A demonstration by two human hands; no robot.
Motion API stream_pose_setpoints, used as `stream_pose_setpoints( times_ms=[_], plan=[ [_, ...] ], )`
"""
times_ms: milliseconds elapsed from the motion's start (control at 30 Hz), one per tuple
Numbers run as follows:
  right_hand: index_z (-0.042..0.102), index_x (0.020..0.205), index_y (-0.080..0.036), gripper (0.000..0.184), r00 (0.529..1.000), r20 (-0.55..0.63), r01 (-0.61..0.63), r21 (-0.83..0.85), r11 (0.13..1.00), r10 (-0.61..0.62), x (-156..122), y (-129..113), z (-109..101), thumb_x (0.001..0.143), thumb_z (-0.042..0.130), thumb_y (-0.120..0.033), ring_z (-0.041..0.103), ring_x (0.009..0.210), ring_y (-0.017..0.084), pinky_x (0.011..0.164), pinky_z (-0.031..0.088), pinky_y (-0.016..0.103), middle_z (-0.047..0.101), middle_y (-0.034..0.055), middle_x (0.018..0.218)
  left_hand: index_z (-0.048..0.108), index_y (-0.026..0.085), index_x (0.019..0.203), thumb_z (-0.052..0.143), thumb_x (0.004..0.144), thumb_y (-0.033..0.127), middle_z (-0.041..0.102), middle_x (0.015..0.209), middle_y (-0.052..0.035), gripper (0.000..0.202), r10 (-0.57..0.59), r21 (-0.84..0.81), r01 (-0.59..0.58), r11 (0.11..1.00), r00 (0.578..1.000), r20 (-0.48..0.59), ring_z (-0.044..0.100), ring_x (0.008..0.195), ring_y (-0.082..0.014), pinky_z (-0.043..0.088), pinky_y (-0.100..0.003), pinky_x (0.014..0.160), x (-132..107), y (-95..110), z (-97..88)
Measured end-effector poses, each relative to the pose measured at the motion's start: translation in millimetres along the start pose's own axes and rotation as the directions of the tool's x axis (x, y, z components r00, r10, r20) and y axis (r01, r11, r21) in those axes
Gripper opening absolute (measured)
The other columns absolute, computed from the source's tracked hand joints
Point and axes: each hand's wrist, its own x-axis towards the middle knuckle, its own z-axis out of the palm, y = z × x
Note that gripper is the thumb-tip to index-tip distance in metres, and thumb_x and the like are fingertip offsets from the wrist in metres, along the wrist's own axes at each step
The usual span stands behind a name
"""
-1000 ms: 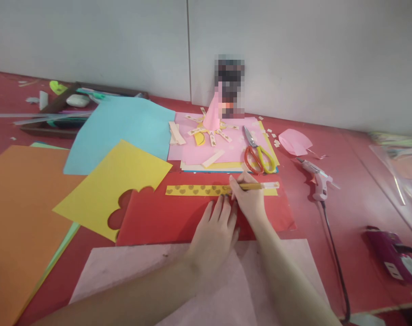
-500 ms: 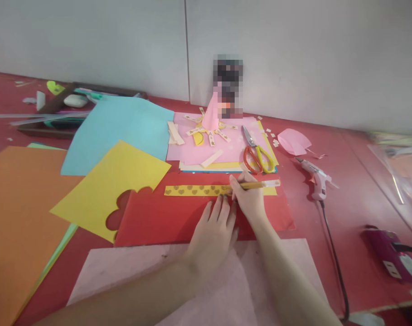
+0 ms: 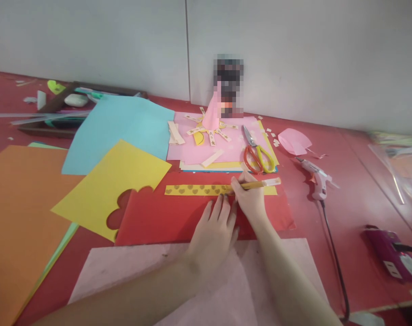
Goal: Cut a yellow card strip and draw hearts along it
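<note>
A yellow paper strip (image 3: 195,190) patterned with brown hearts lies across a red sheet (image 3: 158,222). My right hand (image 3: 250,197) grips a gold-coloured pen (image 3: 254,185) with a white end, its tip hidden by the fingers over the strip. Flat on the red sheet, my left hand (image 3: 215,224) has its fingers stretched out, the fingertips at the strip's lower edge. Just beyond the strip lie scissors (image 3: 255,154) with one red and one yellow handle. A pink paper cone (image 3: 211,113) stands on pink paper, ringed by decorated strips.
On the left are a yellow sheet (image 3: 107,190) with a scalloped cutout, a blue sheet (image 3: 120,131) and an orange sheet (image 3: 25,203). To the right lie a glue gun (image 3: 317,179) with its cable and a purple power box (image 3: 392,253). A dark tray (image 3: 42,131) holds stationery.
The right hand and pen have shifted very slightly to the right along the strip. The left hand stays in place.
</note>
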Motion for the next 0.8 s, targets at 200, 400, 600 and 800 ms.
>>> stream_pose_setpoints(
  times_ms=[200, 400, 600, 800],
  plan=[
    [0.037, 0.054, -0.022, 0.031, 0.999, 0.054, 0.003, 0.038, 0.999, -0.006, -0.7, -1.2, -1.3, 0.077, 0.053, -0.035, 0.047, 0.039, 0.01, 0.046, 0.039, 0.022, 0.043, -0.0076, 0.038, 0.05, 0.006, 0.12, 0.033, 0.088, 0.026, 0.054, 0.12, -0.0175, 0.042, 0.002, 0.013, -0.002, 1.0, 1.0, -0.006, 0.045, 0.117, -0.0288, 0.038, -0.043, 0.096, 0.6, 0.0, -1.2],
    [0.037, 0.053, -0.022, 0.03, 0.999, 0.052, 0.008, 0.004, 1.0, -0.008, -1.1, 0.1, -0.6, 0.077, 0.052, -0.032, 0.041, 0.038, 0.009, 0.043, 0.037, 0.022, 0.04, -0.0079, 0.039, 0.05, 0.006, 0.12, 0.033, 0.088, 0.026, 0.053, 0.121, -0.0181, 0.041, -0.006, -0.005, 0.006, 1.0, 1.0, 0.001, 0.044, 0.118, -0.0288, 0.038, -0.043, 0.096, 0.6, 0.2, -1.6],
    [0.033, 0.052, -0.022, 0.028, 1.0, -0.017, 0.012, -0.018, 1.0, -0.012, 0.8, 0.6, 0.6, 0.072, 0.052, -0.026, 0.045, 0.043, 0.01, 0.045, 0.036, 0.022, 0.036, -0.0082, 0.04, 0.051, 0.007, 0.118, 0.032, 0.088, 0.026, 0.053, 0.122, -0.0178, 0.041, -0.001, 0.005, 0.001, 1.0, 1.0, 0.008, 0.044, 0.118, -0.029, 0.037, -0.043, 0.097, 0.6, -0.4, -0.9],
    [0.032, 0.054, -0.022, 0.027, 0.999, -0.051, -0.001, 0.001, 1.0, 0.001, -0.2, 1.7, 1.4, 0.073, 0.051, -0.026, 0.05, 0.044, 0.011, 0.045, 0.037, 0.022, 0.037, -0.0082, 0.041, 0.052, 0.007, 0.118, 0.032, 0.088, 0.026, 0.054, 0.121, -0.0176, 0.041, 0.012, 0.026, -0.012, 1.0, 1.0, 0.007, 0.045, 0.117, -0.0295, 0.038, -0.043, 0.096, 0.3, -0.7, -0.8]
  ],
)
